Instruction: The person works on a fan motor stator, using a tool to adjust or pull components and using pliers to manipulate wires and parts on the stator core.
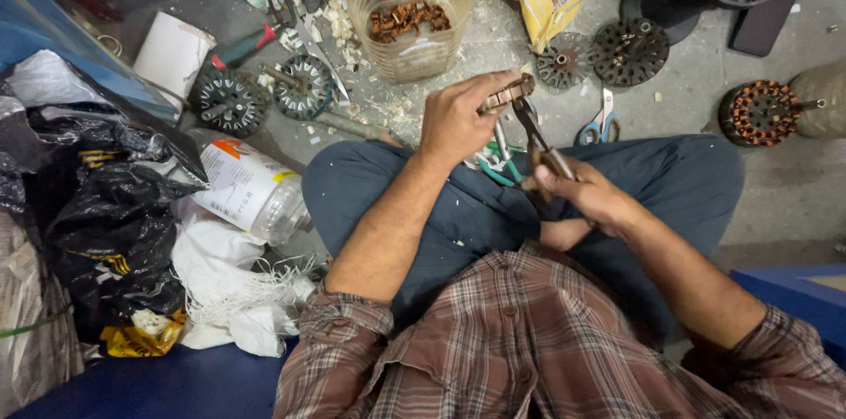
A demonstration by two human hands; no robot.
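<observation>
My left hand (458,115) grips a small brown copper-wound coil piece (507,93) above my crossed legs. My right hand (586,194) holds a pair of pliers (539,133) by the handles, and its jaws meet the coil piece at its right end. Green-handled cutters (495,165) lie on my lap just under both hands.
A clear ribbed jar (410,9) with copper pieces stands ahead on the concrete floor. Fan motor stators (231,102) lie left and right, one copper-wound (760,112). Blue scissors (599,124), a red screwdriver (242,46), a plastic bottle (251,190) and black bags (106,207) surround me.
</observation>
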